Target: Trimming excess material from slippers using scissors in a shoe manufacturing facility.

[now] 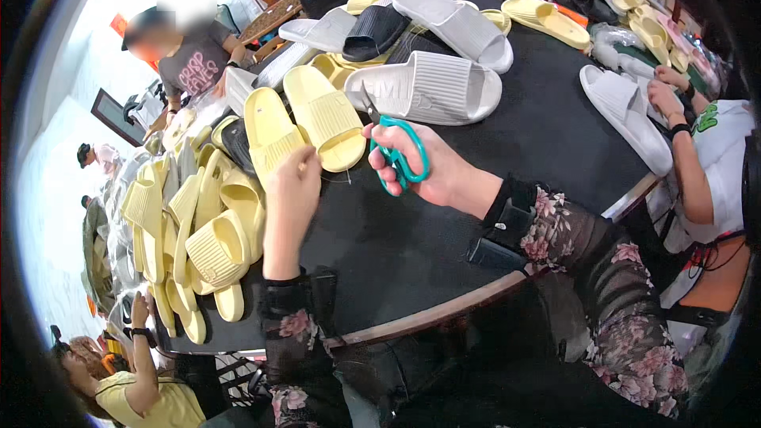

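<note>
Yellow slipper (271, 136) lies sole-up on the black table (396, 230), its near end touched by the left hand (290, 194), whose fingers curl loosely onto the heel edge without a full grasp. A second yellow slipper (325, 115) sits just beside it, between the two hands. The right hand (432, 170) is closed around the teal handles of a pair of scissors (394, 150), blades pointing up and away from the person. Beyond the scissors rests a grey slipper (428, 89); left of the left hand lies a heap of yellow slippers (198, 230).
</note>
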Action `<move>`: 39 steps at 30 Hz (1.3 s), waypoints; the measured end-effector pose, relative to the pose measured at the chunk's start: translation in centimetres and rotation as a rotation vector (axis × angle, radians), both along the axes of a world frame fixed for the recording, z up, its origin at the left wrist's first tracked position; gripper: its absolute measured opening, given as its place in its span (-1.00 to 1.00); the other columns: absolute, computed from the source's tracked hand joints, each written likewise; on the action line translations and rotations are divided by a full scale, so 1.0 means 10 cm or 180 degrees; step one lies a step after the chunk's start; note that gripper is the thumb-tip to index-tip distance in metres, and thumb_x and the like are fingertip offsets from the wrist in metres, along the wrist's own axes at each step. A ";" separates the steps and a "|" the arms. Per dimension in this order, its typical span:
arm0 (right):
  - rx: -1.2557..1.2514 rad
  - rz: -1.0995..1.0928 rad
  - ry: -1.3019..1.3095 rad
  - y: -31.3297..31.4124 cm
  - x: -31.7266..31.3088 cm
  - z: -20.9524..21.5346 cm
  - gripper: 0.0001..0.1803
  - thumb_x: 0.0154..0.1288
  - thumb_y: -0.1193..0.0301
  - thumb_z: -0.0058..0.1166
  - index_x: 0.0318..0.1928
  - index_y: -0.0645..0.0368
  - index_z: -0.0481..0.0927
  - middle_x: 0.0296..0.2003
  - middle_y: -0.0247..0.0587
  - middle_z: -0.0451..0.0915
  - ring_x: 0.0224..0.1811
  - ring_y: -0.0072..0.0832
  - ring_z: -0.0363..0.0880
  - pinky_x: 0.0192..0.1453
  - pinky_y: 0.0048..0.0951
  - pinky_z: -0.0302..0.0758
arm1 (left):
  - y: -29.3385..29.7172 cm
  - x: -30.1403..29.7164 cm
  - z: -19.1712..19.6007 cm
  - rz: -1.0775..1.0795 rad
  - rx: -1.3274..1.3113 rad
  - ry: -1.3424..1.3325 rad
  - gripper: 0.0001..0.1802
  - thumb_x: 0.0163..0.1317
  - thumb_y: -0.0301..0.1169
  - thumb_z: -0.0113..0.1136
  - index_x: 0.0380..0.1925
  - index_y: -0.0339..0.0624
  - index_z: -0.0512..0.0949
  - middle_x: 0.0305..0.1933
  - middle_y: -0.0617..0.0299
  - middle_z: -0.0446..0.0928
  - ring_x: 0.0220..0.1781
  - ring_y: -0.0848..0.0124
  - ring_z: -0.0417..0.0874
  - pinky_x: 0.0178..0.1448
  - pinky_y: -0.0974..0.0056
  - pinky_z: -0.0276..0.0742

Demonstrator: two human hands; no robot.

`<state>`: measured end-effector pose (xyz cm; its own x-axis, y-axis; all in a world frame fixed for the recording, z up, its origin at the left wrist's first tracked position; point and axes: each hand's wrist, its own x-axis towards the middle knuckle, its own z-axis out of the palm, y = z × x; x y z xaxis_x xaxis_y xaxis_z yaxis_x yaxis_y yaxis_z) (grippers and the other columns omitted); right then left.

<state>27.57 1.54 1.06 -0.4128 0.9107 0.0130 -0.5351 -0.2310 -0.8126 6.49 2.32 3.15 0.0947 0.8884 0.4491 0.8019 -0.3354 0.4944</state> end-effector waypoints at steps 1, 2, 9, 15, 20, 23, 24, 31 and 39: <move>-0.0101 0.0030 0.0089 -0.02 0.01 0.01 -0.67 0.33 0.23 -0.03 -0.03 0.18 0.37 -0.46 -0.29 0.48 -0.55 -0.55 0.45 -0.52 -0.49 0.44 | 0.00 -0.08 -0.18 -0.0010 0.0083 0.0378 -0.73 0.19 -0.39 0.10 -0.14 -0.30 0.54 -0.15 -0.12 0.55 -0.13 -0.03 0.58 -0.06 0.11 0.49; -0.0214 0.0026 0.0156 -0.02 0.06 -0.01 -0.66 0.34 0.23 -0.04 -0.02 0.18 0.36 -0.45 -0.29 0.49 -0.52 -0.54 0.46 -0.49 -0.47 0.45 | -0.04 -0.05 -0.26 -0.0080 0.0136 0.0602 -0.71 0.19 -0.40 0.10 -0.11 -0.31 0.51 -0.14 -0.11 0.54 -0.10 -0.03 0.56 -0.04 0.09 0.48; -0.0162 0.0370 0.0079 -0.05 0.13 -0.16 -0.64 0.34 0.21 -0.06 0.01 0.18 0.34 -0.42 -0.29 0.50 -0.51 -0.52 0.46 -0.43 -0.45 0.46 | -0.06 -0.07 -0.36 -0.0307 0.0009 0.0841 -0.63 0.13 -0.42 0.13 -0.05 -0.29 0.43 -0.13 -0.08 0.53 -0.10 0.01 0.56 -0.03 0.09 0.46; -0.0355 0.0514 0.0027 -0.07 0.12 -0.15 -0.64 0.34 0.21 -0.07 0.01 0.18 0.35 -0.44 -0.29 0.49 -0.51 -0.49 0.46 -0.46 -0.46 0.42 | -0.03 -0.16 -0.37 -0.0248 -0.0631 0.0951 -0.74 0.09 -0.45 0.18 -0.19 -0.25 0.53 -0.34 -0.04 0.56 -0.22 0.05 0.59 -0.11 0.12 0.48; -0.0278 0.0561 0.0065 -0.05 0.13 -0.18 -0.64 0.34 0.22 -0.08 0.01 0.18 0.35 -0.44 -0.29 0.49 -0.51 -0.50 0.45 -0.46 -0.46 0.42 | -0.03 -0.19 -0.41 -0.0379 -0.0559 0.0955 -0.80 0.07 -0.45 0.20 -0.28 -0.25 0.56 -0.33 -0.05 0.57 -0.27 0.07 0.59 -0.15 0.15 0.48; -0.0292 0.0459 0.0055 -0.04 0.13 -0.21 -0.63 0.34 0.21 -0.09 0.02 0.18 0.34 -0.44 -0.30 0.49 -0.51 -0.51 0.45 -0.45 -0.45 0.43 | -0.06 -0.17 -0.33 -0.0693 -0.0957 0.0661 -0.83 0.08 -0.46 0.19 -0.30 -0.26 0.56 -0.37 0.05 0.57 -0.34 0.23 0.58 -0.21 0.24 0.48; -0.0274 0.0474 0.0048 -0.05 0.12 -0.20 -0.63 0.34 0.21 -0.09 0.02 0.18 0.34 -0.44 -0.30 0.49 -0.51 -0.51 0.45 -0.45 -0.45 0.43 | -0.09 -0.17 -0.26 -0.0936 -0.1323 0.0373 -0.85 0.09 -0.47 0.19 -0.32 -0.27 0.56 -0.40 0.14 0.57 -0.38 0.35 0.57 -0.24 0.31 0.48; -0.0268 0.0238 0.0020 -0.04 0.15 -0.24 -0.63 0.34 0.23 -0.10 0.04 0.19 0.33 -0.45 -0.32 0.47 -0.51 -0.54 0.44 -0.44 -0.44 0.45 | -0.38 -0.02 0.12 -0.1937 -0.1907 -0.0425 -0.86 0.16 -0.53 0.17 -0.26 -0.26 0.59 -0.42 0.37 0.53 -0.37 0.62 0.47 -0.24 0.46 0.43; -0.0167 0.0271 0.0034 -0.06 0.11 -0.18 -0.65 0.34 0.23 -0.07 0.02 0.17 0.35 -0.44 -0.34 0.48 -0.53 -0.54 0.45 -0.47 -0.51 0.40 | -0.06 -0.26 0.00 -0.0287 0.0583 0.0287 -0.67 0.10 -0.45 0.22 -0.10 -0.31 0.54 -0.27 0.07 0.54 -0.23 0.21 0.53 -0.07 0.23 0.45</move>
<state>28.64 0.92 -0.77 -0.4890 0.8718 -0.0290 -0.5203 -0.3182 -0.7925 3.89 1.72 3.20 0.2174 0.7790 0.5882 0.8028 -0.4854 0.3462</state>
